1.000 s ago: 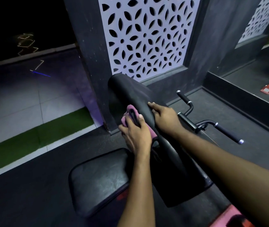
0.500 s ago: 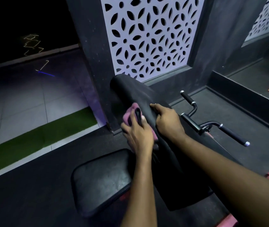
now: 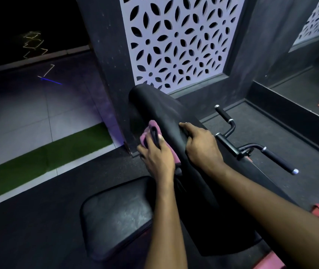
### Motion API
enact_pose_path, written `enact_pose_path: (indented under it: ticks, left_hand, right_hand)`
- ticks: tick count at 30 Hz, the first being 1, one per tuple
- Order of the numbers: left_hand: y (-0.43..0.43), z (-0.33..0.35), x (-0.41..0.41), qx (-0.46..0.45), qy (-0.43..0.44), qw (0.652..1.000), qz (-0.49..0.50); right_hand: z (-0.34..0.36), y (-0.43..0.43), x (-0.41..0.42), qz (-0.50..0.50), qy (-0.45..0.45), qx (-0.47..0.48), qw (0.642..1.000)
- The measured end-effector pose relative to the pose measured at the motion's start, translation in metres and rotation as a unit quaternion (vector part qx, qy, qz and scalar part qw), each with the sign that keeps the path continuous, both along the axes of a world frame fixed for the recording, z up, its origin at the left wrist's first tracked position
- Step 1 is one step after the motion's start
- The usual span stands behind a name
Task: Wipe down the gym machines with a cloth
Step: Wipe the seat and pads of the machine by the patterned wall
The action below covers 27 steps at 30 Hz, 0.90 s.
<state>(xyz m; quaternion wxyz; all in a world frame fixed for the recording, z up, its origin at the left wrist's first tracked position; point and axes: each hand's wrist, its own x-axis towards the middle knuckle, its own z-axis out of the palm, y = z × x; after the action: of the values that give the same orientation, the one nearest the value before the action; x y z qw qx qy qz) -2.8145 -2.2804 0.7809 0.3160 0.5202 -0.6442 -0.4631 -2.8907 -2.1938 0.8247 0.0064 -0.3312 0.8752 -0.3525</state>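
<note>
While clutching a crumpled pink cloth [image 3: 153, 126] in the left grip [image 3: 157, 158], pressing it to the slanted black vinyl pad [image 3: 154, 105] mid-frame — with right grip [image 3: 203, 146] curled over its top.

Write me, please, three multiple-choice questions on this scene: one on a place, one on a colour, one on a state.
1. Where is the cloth?
A. On the seat.
B. Against the left side of the sloped pad.
C. Over the handlebar.

2. What colour is the cloth?
A. White.
B. Blue.
C. Pink.

3. What is the right hand doing?
A. Gripping the top of the sloped pad.
B. Holding the handlebar.
C. Hanging free.

Answers:
1 B: the left hand presses it there, not on the seat.
2 C: pink folds show beyond the hand.
3 A: it curls over the pad, apart from the handlebar.
</note>
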Motion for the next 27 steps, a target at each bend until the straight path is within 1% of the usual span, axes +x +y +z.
enact_pose_path:
  ticks: [2, 5, 8, 10, 14, 16, 20, 23, 25, 27]
  left_hand:
    - [0.000, 0.004, -0.002, 0.000, -0.008, 1.000, 0.004]
    - [-0.043, 0.024, -0.028, 0.011, -0.033, 0.999, 0.019]
    - [-0.075, 0.033, -0.039, 0.016, -0.054, 0.998, 0.011]
    - [-0.068, 0.030, -0.037, 0.004, -0.031, 0.999, 0.004]
    - [-0.007, -0.004, -0.002, -0.005, 0.029, 1.000, 0.001]
    - [0.010, -0.016, 0.012, 0.006, 0.033, 0.999, -0.005]
    - [-0.029, -0.011, -0.009, 0.037, 0.003, 0.999, 0.024]
    - [-0.058, -0.010, -0.019, 0.058, 0.004, 0.998, 0.032]
    - [-0.052, -0.017, -0.015, 0.059, 0.014, 0.998, 0.030]
    - [-0.026, -0.030, -0.002, 0.057, 0.029, 0.998, 0.027]
  right_hand:
    - [-0.001, 0.000, 0.000, -0.001, 0.007, 0.001, 1.000]
    - [-0.002, 0.000, -0.001, 0.003, 0.012, 0.003, 1.000]
    - [-0.002, -0.001, -0.001, 0.004, 0.015, 0.005, 1.000]
    - [-0.001, 0.000, 0.001, 0.005, 0.018, 0.003, 1.000]
    - [0.001, -0.001, 0.003, -0.001, 0.018, 0.006, 1.000]
    - [0.000, -0.001, 0.003, 0.001, 0.021, 0.011, 1.000]
    - [0.000, -0.002, 0.003, -0.002, 0.023, 0.012, 1.000]
    - [0.002, -0.001, 0.004, 0.001, 0.025, 0.014, 1.000]
    - [0.003, -0.001, 0.005, -0.002, 0.025, 0.015, 1.000]
    - [0.003, 0.000, 0.006, -0.004, 0.028, 0.016, 0.999]
